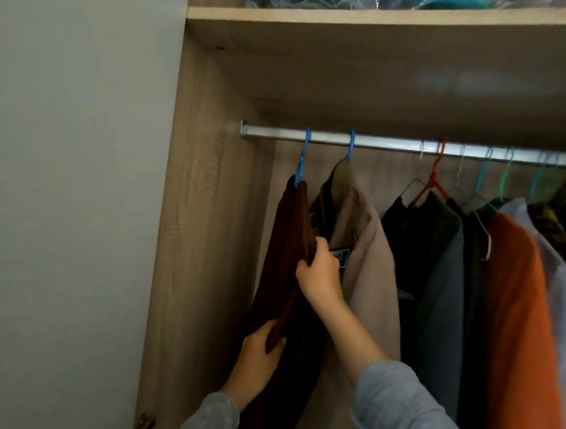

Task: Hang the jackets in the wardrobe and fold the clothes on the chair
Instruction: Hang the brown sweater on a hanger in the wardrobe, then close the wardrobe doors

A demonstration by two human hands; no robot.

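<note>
Dark maroon jacket (285,248), already on the silver metal rail (382,143), is being gripped by left hand (258,358) and right hand (319,271) fingers closed on its fabric; chair folding is judged outstanding, unseen.

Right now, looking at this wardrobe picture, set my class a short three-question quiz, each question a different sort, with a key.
1. True or false: the dark brown garment hangs on a blue hanger.
2. Which hand grips the brown garment higher up? A) left hand B) right hand
3. Fill in: right of the brown garment hangs a ____ coloured coat.

Key: 1 true; 2 B; 3 beige.
</note>
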